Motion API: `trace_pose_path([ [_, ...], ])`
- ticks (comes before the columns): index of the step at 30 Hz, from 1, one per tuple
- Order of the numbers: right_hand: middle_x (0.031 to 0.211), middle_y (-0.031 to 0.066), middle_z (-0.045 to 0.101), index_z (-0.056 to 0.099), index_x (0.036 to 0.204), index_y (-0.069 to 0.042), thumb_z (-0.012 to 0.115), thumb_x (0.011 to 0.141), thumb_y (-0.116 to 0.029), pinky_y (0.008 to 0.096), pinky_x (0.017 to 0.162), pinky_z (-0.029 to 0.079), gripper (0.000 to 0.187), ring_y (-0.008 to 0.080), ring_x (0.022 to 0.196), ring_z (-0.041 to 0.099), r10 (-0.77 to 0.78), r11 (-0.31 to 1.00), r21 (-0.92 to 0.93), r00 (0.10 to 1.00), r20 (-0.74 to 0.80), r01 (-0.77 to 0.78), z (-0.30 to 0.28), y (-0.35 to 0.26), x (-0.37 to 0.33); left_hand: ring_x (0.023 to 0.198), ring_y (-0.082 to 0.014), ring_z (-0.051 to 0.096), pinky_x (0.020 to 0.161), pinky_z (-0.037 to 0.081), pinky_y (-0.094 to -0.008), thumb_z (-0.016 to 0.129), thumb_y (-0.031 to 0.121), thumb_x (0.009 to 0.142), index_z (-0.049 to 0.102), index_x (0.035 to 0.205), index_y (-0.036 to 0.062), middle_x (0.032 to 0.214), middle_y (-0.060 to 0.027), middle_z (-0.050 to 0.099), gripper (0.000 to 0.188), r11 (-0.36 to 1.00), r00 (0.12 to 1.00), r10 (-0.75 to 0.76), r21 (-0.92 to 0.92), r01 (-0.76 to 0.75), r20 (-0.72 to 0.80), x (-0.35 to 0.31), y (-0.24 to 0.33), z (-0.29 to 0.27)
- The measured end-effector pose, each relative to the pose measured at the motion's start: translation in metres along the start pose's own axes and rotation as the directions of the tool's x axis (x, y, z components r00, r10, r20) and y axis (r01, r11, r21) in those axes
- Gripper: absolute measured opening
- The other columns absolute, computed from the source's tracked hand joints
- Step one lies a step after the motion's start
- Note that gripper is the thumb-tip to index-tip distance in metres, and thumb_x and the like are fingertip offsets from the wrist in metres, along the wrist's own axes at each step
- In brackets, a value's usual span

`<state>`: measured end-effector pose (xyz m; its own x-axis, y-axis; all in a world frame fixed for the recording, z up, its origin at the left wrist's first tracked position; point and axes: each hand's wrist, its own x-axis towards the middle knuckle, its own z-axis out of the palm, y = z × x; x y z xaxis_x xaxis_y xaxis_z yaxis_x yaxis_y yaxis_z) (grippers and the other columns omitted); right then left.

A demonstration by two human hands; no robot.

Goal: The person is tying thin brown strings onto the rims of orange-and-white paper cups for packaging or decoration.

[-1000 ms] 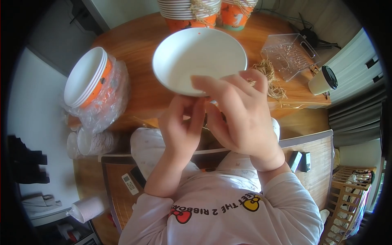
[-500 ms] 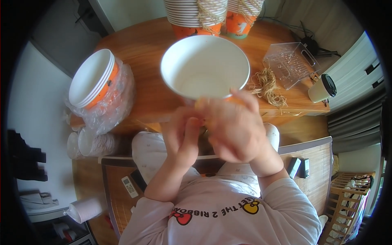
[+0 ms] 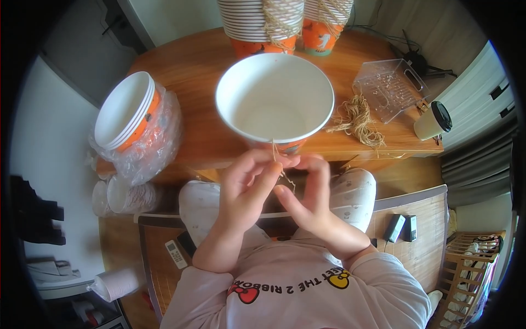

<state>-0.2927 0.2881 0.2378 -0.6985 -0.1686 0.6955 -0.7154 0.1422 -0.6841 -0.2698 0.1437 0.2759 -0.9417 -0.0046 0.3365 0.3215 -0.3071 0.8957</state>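
A large white-lined paper bucket (image 3: 274,93) stands upright near the table's front edge, its orange printed outside showing only in a strip under the rim. A thin piece of twine (image 3: 275,149) runs from its front rim down to my fingers. My left hand (image 3: 244,189) pinches the twine between thumb and fingers. Beside it, my right hand (image 3: 312,194) has thumb and index finger spread apart, fingertips close to the twine's loose end. The index tip is near my left fingers; whether it touches them I cannot tell.
Stacked buckets (image 3: 257,24) with twine draped over them stand at the back. Nested buckets in clear plastic (image 3: 129,112) lean at the left. A twine bundle (image 3: 361,123), a clear plastic tray (image 3: 389,88) and a lidded cup (image 3: 433,122) sit at the right.
My right hand was blurred with motion over the bucket's front rim; it has drawn back and lower, and its fingers have spread. The twine between my hands has come into sight.
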Motion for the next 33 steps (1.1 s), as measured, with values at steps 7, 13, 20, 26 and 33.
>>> trace_pose_path([
  [7,0.089,0.0019,0.048,0.038,0.114,-0.004,0.049,0.097,0.005,0.021,0.068,0.04,0.022,0.0076,0.074,0.045,0.284,0.706,0.649,0.953,0.108,-0.284,-0.005,-0.016,-0.012,0.098,-0.0149,0.066,0.086,0.051,-0.0273,0.061,0.0,0.094,0.064,0.103,-0.0023,0.105,-0.0101,0.069,0.009,0.958,0.989,0.142,0.255,-0.129,-0.035,0.0,-0.007,-0.003],
  [13,0.093,0.0037,0.058,0.041,0.112,-0.007,0.058,0.092,0.002,0.0358,0.087,0.036,0.028,0.0161,0.084,0.053,0.011,0.952,0.302,0.993,0.118,-0.046,-0.006,-0.018,-0.015,0.101,-0.0153,0.063,0.088,0.049,-0.0279,0.065,0.003,0.094,0.068,0.105,-0.0012,0.111,-0.0125,0.067,0.012,0.882,0.98,0.199,0.432,-0.189,0.023,0.0,-0.009,-0.007],
  [20,0.099,0.0027,0.063,0.057,0.104,-0.009,0.077,0.079,-0.017,0.0429,0.087,0.034,0.032,0.0238,0.097,0.056,-0.231,0.945,-0.165,0.934,0.272,0.282,-0.007,-0.019,-0.002,0.09,-0.0162,0.067,0.083,0.053,-0.0298,0.065,0.007,0.095,0.068,0.105,-0.0019,0.104,-0.0095,0.068,0.014,0.998,0.998,-0.037,0.038,0.039,-0.044,-0.002,-0.009,-0.007],
  [26,0.103,0.007,0.058,0.06,0.106,-0.009,0.079,0.073,-0.015,0.0368,0.083,0.034,0.039,0.0262,0.098,0.048,-0.196,0.939,-0.318,0.961,-0.195,0.127,-0.014,-0.012,0.003,0.095,-0.0141,0.066,0.085,0.054,-0.0272,0.063,0.0,0.094,0.068,0.106,-0.0051,0.104,-0.0095,0.069,0.014,0.998,0.999,-0.041,-0.055,0.04,-0.012,-0.001,-0.009,-0.006],
  [33,0.105,-0.002,0.071,0.064,0.105,-0.014,0.086,0.062,-0.008,0.0324,0.085,0.034,0.049,0.0198,0.095,0.054,-0.407,0.862,-0.376,0.906,-0.112,0.341,-0.014,-0.002,0.021,0.096,-0.0145,0.065,0.086,0.053,-0.0262,0.061,-0.002,0.094,0.068,0.108,-0.0054,0.107,-0.0096,0.068,0.016,0.997,0.999,-0.03,-0.066,0.029,-0.015,0.0,-0.011,-0.006],
])
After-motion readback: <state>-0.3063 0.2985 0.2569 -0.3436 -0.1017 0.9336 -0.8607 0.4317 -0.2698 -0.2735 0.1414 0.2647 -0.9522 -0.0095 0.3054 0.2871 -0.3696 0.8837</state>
